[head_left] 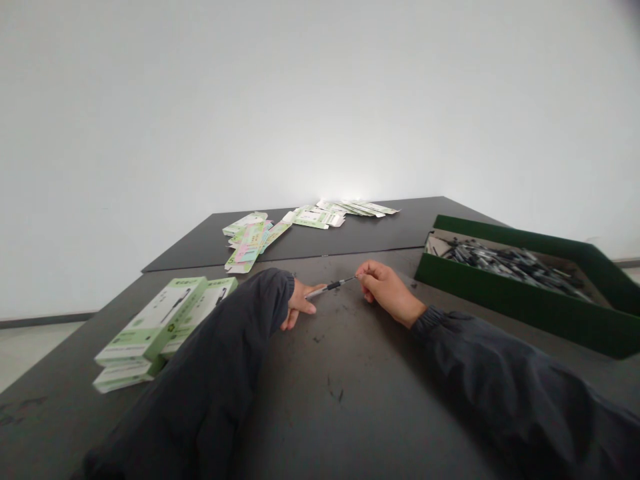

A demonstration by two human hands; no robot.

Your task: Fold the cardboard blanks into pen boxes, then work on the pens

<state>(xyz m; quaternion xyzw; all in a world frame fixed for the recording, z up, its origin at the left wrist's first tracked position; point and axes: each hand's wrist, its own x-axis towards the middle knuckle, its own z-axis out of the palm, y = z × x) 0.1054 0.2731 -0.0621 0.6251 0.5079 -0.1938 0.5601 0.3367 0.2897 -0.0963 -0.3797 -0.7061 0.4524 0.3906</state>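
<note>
- At mid-frame a slim pen [333, 285], grey barrel with a black grip, was held level just above the dark, scuffed table [320, 400].
- The left hand [299, 301], half under a matte sleeve, pinched one end; the right hand [385, 287] nipped the other tip with closed fingertips.
- Glossy green-white cartons [160, 327] lay stacked at lower left.
- A rectangular green tray [520, 300] of pens sat at right.
- Flattened cartons [280, 230] lay scattered behind.

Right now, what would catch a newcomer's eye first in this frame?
In the middle of the dark table, the left hand and right hand hold a slim pen between them, one at each end. To the right sits a green tray heaped with dark pens. At the left lies a stack of pale green boxes, with flattened cartons scattered farther back.
</note>
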